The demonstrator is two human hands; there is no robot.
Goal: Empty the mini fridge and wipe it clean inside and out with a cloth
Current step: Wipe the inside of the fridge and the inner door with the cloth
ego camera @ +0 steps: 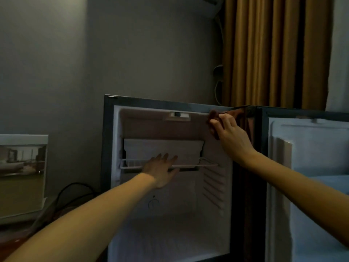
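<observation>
Head view: a cloth (213, 115) is gripped by the right hand (232, 135) at the fridge's (108, 129) top right. The shelf (204, 164) is touched by the left hand (160, 170) — fingers spread.

Dim grey wall (56, 63), ochre curtain (273, 53), perhaps a framed picture (22, 173).

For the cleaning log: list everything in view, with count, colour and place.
mini fridge: one, dark casing, white inside, centre
fridge door: one, white liner, swung open at right
wire shelf: one, white, across the fridge's upper half
control housing: one, white, fridge ceiling
cloth: one, reddish-brown, fridge's upper right inner corner
curtain: one, ochre, behind the fridge, upper right
cable: one, black, low left of the fridge
picture: one, white-bordered, far left
left hand: fingers straight, on the wire shelf
right hand: holds the cloth
</observation>
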